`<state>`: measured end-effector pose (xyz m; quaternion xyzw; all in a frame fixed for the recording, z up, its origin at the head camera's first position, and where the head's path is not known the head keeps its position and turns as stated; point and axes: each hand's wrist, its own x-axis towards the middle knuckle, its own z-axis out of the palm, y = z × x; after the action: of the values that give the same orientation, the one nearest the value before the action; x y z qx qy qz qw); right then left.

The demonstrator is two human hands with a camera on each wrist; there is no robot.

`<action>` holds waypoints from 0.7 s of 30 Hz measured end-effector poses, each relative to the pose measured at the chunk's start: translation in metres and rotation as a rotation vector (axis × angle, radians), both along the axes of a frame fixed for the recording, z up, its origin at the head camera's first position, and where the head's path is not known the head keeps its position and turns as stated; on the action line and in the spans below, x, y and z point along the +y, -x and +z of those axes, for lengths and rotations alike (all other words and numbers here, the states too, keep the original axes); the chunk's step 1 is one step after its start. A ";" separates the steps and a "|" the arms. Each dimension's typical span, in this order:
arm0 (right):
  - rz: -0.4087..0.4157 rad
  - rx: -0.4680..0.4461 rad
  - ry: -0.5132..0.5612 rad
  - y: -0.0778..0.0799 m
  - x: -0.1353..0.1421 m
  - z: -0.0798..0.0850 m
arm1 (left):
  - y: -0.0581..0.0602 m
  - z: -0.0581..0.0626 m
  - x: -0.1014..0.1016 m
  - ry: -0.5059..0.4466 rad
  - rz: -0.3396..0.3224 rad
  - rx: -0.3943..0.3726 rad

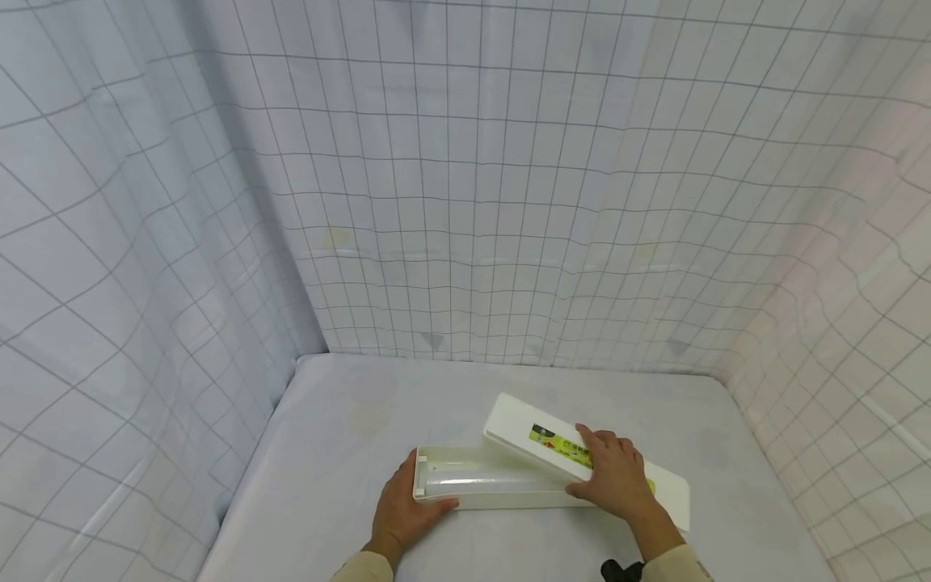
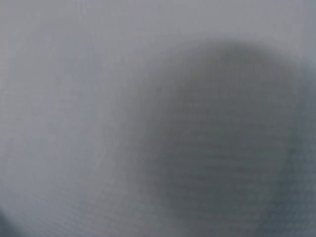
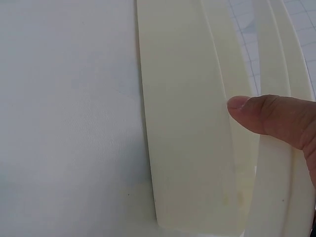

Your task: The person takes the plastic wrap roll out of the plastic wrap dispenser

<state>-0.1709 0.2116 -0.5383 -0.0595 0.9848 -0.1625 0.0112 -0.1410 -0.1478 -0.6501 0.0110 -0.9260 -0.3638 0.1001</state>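
A long white plastic box (image 1: pixel 509 500) lies crosswise on the table, its left part uncovered. Inside it is a shiny, translucent roll (image 1: pixel 473 483) that looks like cling film. My left hand (image 1: pixel 407 508) grips the box's left end, thumb along the front. My right hand (image 1: pixel 617 481) holds the white lid (image 1: pixel 518 422), which carries a green-yellow label and sits slanted over the box's right part. In the right wrist view, the thumb (image 3: pixel 276 116) reaches across the lid's edge (image 3: pixel 273 187) and touches the box's upper edge. The left wrist view is a grey blur without a recognisable hand.
The white-covered table (image 1: pixel 349 436) extends around the box. White cloth with a dark grid (image 1: pixel 480 202) hangs behind the table and along both sides. A small black object (image 1: pixel 621 571) shows beside the right wrist at the bottom edge.
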 end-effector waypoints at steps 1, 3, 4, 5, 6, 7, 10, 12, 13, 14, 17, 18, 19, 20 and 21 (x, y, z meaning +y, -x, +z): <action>-0.002 0.002 -0.003 0.000 0.002 0.000 | 0.000 0.000 0.000 0.001 -0.001 0.001; -0.007 0.008 -0.004 -0.001 0.005 0.000 | 0.000 0.000 0.000 0.000 0.000 0.003; -0.009 0.009 -0.005 -0.001 0.006 0.000 | 0.000 0.000 0.000 0.001 0.000 0.003; -0.013 0.008 -0.004 -0.001 0.008 -0.001 | 0.000 0.000 0.000 0.001 0.000 0.005; -0.017 0.007 0.000 -0.001 0.010 -0.001 | 0.000 0.000 0.000 0.000 0.000 0.007; -0.021 0.004 0.001 -0.002 0.012 -0.001 | 0.000 0.000 0.000 0.001 0.000 0.008; -0.032 -0.001 0.012 -0.003 0.017 0.000 | 0.000 0.001 -0.001 -0.003 -0.001 0.020; -0.039 -0.004 0.016 -0.004 0.019 0.001 | 0.000 0.001 -0.001 -0.007 0.001 0.022; -0.042 -0.006 0.015 -0.004 0.020 0.001 | 0.000 0.001 0.000 -0.008 0.002 0.023; -0.045 -0.008 0.014 -0.004 0.022 0.001 | 0.000 0.001 -0.001 -0.005 -0.001 0.031; -0.060 -0.017 0.006 -0.005 0.025 0.002 | -0.001 0.001 0.000 -0.001 0.004 0.027; -0.065 -0.019 0.003 -0.005 0.026 0.001 | -0.001 0.001 0.000 0.000 0.004 0.026; -0.071 -0.020 0.002 -0.006 0.027 0.001 | -0.001 0.001 0.000 0.002 0.003 0.033; -0.076 -0.021 0.000 -0.006 0.028 0.001 | -0.001 0.001 0.000 0.007 0.001 0.039; -0.082 -0.021 0.000 -0.007 0.029 0.002 | -0.001 0.001 0.000 0.004 0.004 0.036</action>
<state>-0.1636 0.2405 -0.5366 -0.0174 0.9863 -0.1634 0.0148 -0.1400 -0.1474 -0.6496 0.0057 -0.9248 -0.3618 0.1177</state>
